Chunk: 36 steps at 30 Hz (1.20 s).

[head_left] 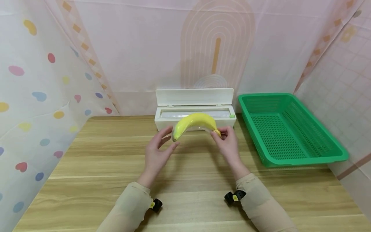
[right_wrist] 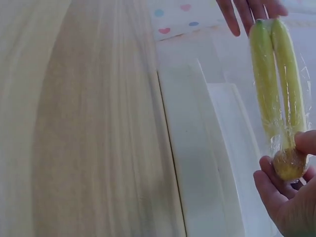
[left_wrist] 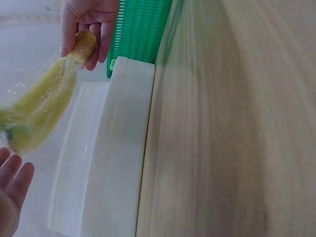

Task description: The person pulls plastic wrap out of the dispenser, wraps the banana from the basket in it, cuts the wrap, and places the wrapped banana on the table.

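A small bunch of yellow bananas (head_left: 200,120) is held up above the table, wrapped in clear, shiny plastic film. Two bananas side by side (right_wrist: 277,74) show in the right wrist view, joined at a brownish stem end. My right hand (head_left: 229,145) pinches that stem end between thumb and fingers. At the other end, my left hand (head_left: 156,151) is spread around the greenish tips with thumb and fingers apart, not gripping them. Behind the bananas stands a white cling film box (head_left: 195,97), its lid raised and a roll visible inside.
A green plastic basket (head_left: 304,161) with perforated sides stands at the right, beside the film box. A small green slider (head_left: 232,116) sits at the box's right end. The wooden table (head_left: 95,174) meets patterned cloth walls (head_left: 139,48) at the back and sides.
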Tool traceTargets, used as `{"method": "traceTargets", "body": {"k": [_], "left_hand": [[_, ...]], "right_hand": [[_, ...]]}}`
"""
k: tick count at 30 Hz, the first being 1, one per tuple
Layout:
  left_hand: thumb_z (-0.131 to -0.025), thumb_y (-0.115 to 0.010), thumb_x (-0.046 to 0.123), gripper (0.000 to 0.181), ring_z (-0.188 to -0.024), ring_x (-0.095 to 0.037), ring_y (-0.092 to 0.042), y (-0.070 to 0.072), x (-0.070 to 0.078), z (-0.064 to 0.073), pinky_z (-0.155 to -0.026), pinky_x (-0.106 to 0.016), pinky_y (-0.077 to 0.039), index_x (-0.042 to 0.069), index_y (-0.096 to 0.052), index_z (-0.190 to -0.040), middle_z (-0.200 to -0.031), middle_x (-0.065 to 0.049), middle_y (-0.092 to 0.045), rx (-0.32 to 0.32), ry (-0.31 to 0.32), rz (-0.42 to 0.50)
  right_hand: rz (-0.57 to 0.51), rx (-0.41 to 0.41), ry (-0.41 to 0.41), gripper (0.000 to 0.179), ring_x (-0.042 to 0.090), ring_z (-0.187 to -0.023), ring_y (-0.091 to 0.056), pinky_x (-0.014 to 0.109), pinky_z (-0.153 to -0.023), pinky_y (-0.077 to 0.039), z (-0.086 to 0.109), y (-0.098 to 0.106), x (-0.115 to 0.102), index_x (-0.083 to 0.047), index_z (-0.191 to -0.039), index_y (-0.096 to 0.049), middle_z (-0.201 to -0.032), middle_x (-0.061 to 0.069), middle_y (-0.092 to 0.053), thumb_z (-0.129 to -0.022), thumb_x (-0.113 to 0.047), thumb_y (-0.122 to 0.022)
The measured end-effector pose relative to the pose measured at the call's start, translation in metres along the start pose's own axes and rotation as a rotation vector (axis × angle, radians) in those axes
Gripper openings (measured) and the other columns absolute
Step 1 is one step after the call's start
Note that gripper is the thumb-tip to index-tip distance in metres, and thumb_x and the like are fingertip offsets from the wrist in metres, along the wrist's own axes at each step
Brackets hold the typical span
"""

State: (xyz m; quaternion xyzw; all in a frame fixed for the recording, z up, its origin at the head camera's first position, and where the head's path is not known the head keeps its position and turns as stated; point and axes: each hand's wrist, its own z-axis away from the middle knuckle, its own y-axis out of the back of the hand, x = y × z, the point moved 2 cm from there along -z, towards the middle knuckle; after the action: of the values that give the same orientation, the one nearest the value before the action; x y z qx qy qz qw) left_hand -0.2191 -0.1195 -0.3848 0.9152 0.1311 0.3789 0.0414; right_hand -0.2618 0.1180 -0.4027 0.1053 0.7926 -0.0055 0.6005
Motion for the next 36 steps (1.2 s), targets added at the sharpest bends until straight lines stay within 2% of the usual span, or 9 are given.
{"method": "traceTargets", "body": {"k": [2,5,9,15,19,24,28,32,36], "left_hand": [[-0.075,-0.078,-0.013,0.050,-0.109,-0.038,-0.064,0.001,-0.001,0.000,-0.088,-0.042,-0.055,-0.012,-0.062,-0.123,-0.120,-0.025,-0.065,0.019,0.015,-0.009],[-0.077,-0.078,-0.009,0.047,-0.105,-0.033,-0.067,0.003,-0.015,0.003,-0.086,-0.032,-0.056,-0.007,-0.065,-0.123,-0.119,-0.019,-0.067,0.015,0.051,0.006],[-0.076,-0.077,-0.013,0.047,-0.103,-0.036,-0.066,0.005,-0.020,0.005,-0.084,-0.036,-0.056,-0.009,-0.065,-0.121,-0.119,-0.022,-0.067,-0.010,0.077,0.034],[-0.076,-0.077,-0.013,0.044,-0.103,-0.034,-0.067,0.009,-0.021,0.005,-0.086,-0.034,-0.056,-0.007,-0.068,-0.119,-0.117,-0.020,-0.068,-0.041,0.115,0.023],[-0.077,-0.077,-0.012,0.044,-0.101,-0.032,-0.068,0.012,-0.021,0.005,-0.087,-0.028,-0.055,-0.004,-0.069,-0.119,-0.115,-0.018,-0.069,-0.079,0.133,-0.027],[-0.076,-0.076,-0.016,0.049,-0.099,-0.032,-0.069,0.013,-0.021,0.007,-0.083,-0.027,-0.056,-0.004,-0.068,-0.122,-0.117,-0.020,-0.068,-0.174,0.134,-0.136],[-0.074,-0.078,-0.016,0.051,-0.101,-0.032,-0.069,0.012,-0.022,0.011,-0.081,-0.027,-0.057,-0.005,-0.066,-0.123,-0.117,-0.020,-0.068,-0.268,0.096,-0.257],[-0.071,-0.080,-0.015,0.052,-0.101,-0.031,-0.069,0.011,-0.023,0.013,-0.078,-0.026,-0.058,-0.003,-0.069,-0.120,-0.112,-0.019,-0.070,-0.318,0.072,-0.339],[-0.070,-0.080,-0.016,0.051,-0.101,-0.031,-0.069,0.010,-0.021,0.012,-0.075,-0.025,-0.058,-0.002,-0.070,-0.119,-0.110,-0.016,-0.071,-0.367,0.106,-0.366]], "right_hand": [[0.025,0.005,0.041,0.026,0.029,-0.093,-0.063,0.014,-0.071,-0.051,0.001,0.000,0.000,0.007,-0.105,-0.053,-0.105,0.022,-0.060,-0.089,-0.002,-0.072],[0.031,-0.004,0.099,0.027,0.029,-0.093,-0.063,0.013,-0.072,-0.050,0.004,0.002,0.000,0.008,-0.103,-0.052,-0.104,0.022,-0.060,-0.087,0.002,-0.073],[0.037,-0.053,0.148,0.029,0.031,-0.098,-0.063,0.015,-0.078,-0.051,0.007,0.007,-0.002,0.008,-0.102,-0.053,-0.106,0.023,-0.061,-0.084,0.006,-0.075],[0.090,-0.154,0.155,0.022,0.032,-0.097,-0.064,0.034,-0.088,-0.054,0.009,0.017,-0.003,0.007,-0.100,-0.058,-0.105,0.021,-0.065,-0.086,0.003,-0.074],[0.109,-0.225,0.133,0.018,0.031,-0.095,-0.064,0.044,-0.089,-0.054,0.008,0.023,-0.002,0.006,-0.096,-0.060,-0.103,0.020,-0.066,-0.086,0.002,-0.074],[0.223,-0.323,0.121,0.016,0.032,-0.098,-0.065,0.044,-0.089,-0.054,0.006,0.027,-0.002,0.002,-0.092,-0.062,-0.102,0.017,-0.066,-0.084,0.001,-0.076],[0.324,-0.391,0.124,0.016,0.033,-0.098,-0.065,0.047,-0.090,-0.054,0.005,0.028,0.001,-0.001,-0.091,-0.061,-0.102,0.015,-0.067,-0.084,0.000,-0.076],[0.401,-0.463,0.126,0.017,0.032,-0.098,-0.065,0.048,-0.090,-0.054,0.006,0.029,0.006,-0.003,-0.091,-0.060,-0.100,0.012,-0.067,-0.084,-0.001,-0.076],[0.448,-0.522,0.119,0.017,0.030,-0.097,-0.065,0.046,-0.089,-0.054,0.006,0.028,0.009,-0.004,-0.090,-0.060,-0.098,0.009,-0.067,-0.085,-0.003,-0.076]]}}
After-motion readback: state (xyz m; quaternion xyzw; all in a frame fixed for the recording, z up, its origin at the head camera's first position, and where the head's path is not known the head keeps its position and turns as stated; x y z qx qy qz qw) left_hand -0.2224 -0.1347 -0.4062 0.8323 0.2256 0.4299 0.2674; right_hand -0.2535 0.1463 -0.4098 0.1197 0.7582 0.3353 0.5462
